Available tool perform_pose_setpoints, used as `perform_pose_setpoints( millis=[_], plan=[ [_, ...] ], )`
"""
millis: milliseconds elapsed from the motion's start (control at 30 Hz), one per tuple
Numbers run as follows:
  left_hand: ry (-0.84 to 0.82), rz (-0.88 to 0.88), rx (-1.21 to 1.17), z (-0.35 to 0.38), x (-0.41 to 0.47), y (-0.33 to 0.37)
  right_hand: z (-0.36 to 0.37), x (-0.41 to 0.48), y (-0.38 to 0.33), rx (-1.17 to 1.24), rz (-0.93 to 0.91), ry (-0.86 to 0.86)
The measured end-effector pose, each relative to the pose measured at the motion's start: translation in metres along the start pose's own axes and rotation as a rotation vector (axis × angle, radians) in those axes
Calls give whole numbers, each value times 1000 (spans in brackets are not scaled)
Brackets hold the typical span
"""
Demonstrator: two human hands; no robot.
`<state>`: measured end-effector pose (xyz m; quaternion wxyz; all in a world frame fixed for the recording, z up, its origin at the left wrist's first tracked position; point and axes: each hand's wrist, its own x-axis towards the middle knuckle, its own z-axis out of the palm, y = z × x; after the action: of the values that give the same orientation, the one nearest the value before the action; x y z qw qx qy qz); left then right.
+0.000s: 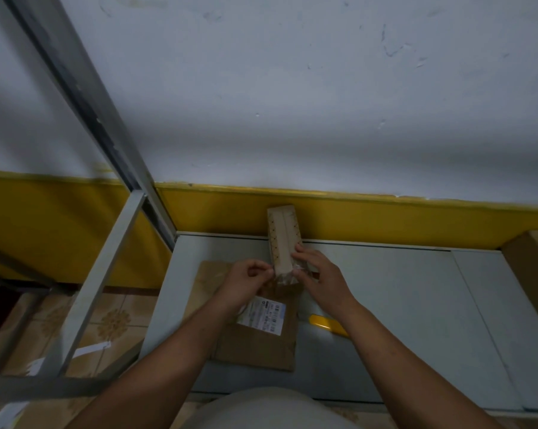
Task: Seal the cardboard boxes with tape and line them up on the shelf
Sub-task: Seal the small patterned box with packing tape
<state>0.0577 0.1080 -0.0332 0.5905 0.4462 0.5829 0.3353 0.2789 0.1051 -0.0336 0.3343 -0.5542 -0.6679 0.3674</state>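
A narrow tan cardboard box (282, 236) stands tilted on the grey shelf surface (385, 289), its far end near the yellow wall band. My left hand (246, 281) pinches a strip of clear tape (287, 275) at the box's near end. My right hand (318, 274) rests on the box's right side, fingers pressing near the tape. Under both hands lies a flat brown cardboard box (261, 339) with a white shipping label (266, 315).
A yellow-handled tool (326, 325) lies on the shelf right of the flat box, partly under my right forearm. Another cardboard box (533, 274) sits at the far right edge. A grey metal rack frame (106, 258) stands left, over tiled floor with paper scraps.
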Motion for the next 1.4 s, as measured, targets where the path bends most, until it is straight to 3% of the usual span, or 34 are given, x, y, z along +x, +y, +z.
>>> perform_pose_setpoints(
  millis=[167,300,433,567,700,833,967,1033,1300,1400],
  plan=[
    [-24,-126,-169,1,2,-4,1,-2,2,42,0,-6],
    [41,-131,-162,6,2,-1,3,-4,2,52,-10,8],
    [119,-57,-26,9,6,-4,6,-6,2,37,-29,17],
    [125,57,298,12,7,-8,9,-8,2,36,-34,28],
    [127,86,350,15,6,-7,6,-8,4,22,-42,30],
    [284,260,330,6,0,-2,4,-4,3,32,-28,-7],
    [89,371,406,10,-12,6,6,-1,-1,23,-42,-64],
    [91,366,417,14,-11,4,7,-2,-1,44,-42,-68],
    [103,289,278,13,-17,1,13,-22,5,159,86,202],
    [210,206,464,14,-21,2,18,-26,9,124,116,245]
  ],
)
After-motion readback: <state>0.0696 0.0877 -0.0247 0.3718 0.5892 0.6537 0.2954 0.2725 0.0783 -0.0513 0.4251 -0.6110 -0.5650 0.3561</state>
